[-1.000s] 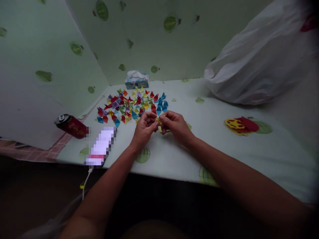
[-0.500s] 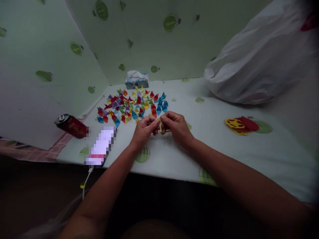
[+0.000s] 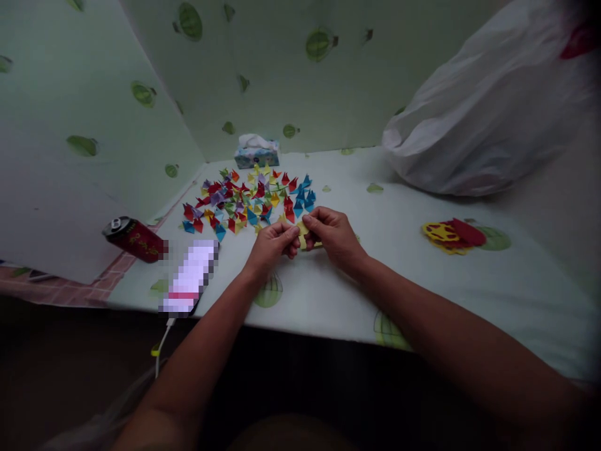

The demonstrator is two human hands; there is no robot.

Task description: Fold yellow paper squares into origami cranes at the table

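Between my two hands is a small piece of yellow paper [image 3: 303, 232], mostly covered by the fingers. My left hand [image 3: 275, 244] pinches its left side between thumb and fingers. On the other side my right hand [image 3: 332, 233] grips it with thumb and forefinger, the other fingers curled. More yellow paper shows just under the right fingers, and its exact shape is hidden. Beyond the hands lies a pile of folded paper cranes [image 3: 239, 200] in red, blue, yellow, purple and green, the closest ones almost at my fingertips.
A dark red can [image 3: 136, 238] stands tilted in view at the left, beside a lit phone [image 3: 192, 275] with a white cable [image 3: 163, 341]. Behind the cranes is a tissue box [image 3: 256, 154]. Red and yellow cut-outs [image 3: 453, 235] lie right, below a white plastic bag [image 3: 469, 125].
My right thumb and forefinger have shifted slightly up and away from the left fingers, so more of the yellow paper shows between them. Both hands still hold it.
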